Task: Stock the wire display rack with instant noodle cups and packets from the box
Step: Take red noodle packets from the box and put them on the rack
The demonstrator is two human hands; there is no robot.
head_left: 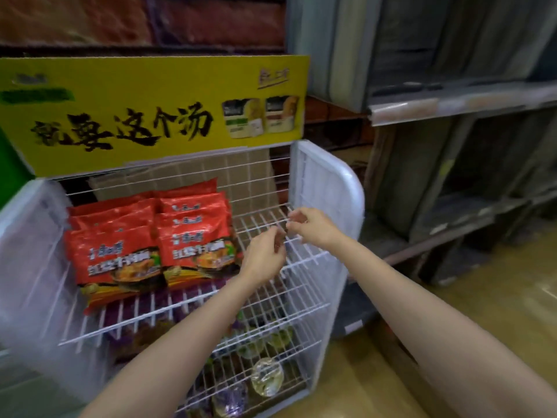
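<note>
Here, yellow sign "这个汤", red packets, hands empty

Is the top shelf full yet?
No. Red noodle packets fill only the left of the top shelf; its right is bare wire.

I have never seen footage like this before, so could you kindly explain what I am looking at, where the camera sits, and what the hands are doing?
There is one picture, taken by a camera worn on a person's head, looking down at their bare arms. The left hand and right hand meet over the bare right part of the white wire rack. Their fingers are curled, but blur hides whether they hold anything. Red noodle packets fill the shelf's left side; noodle cups sit below. A yellow sign tops the rack.
</note>
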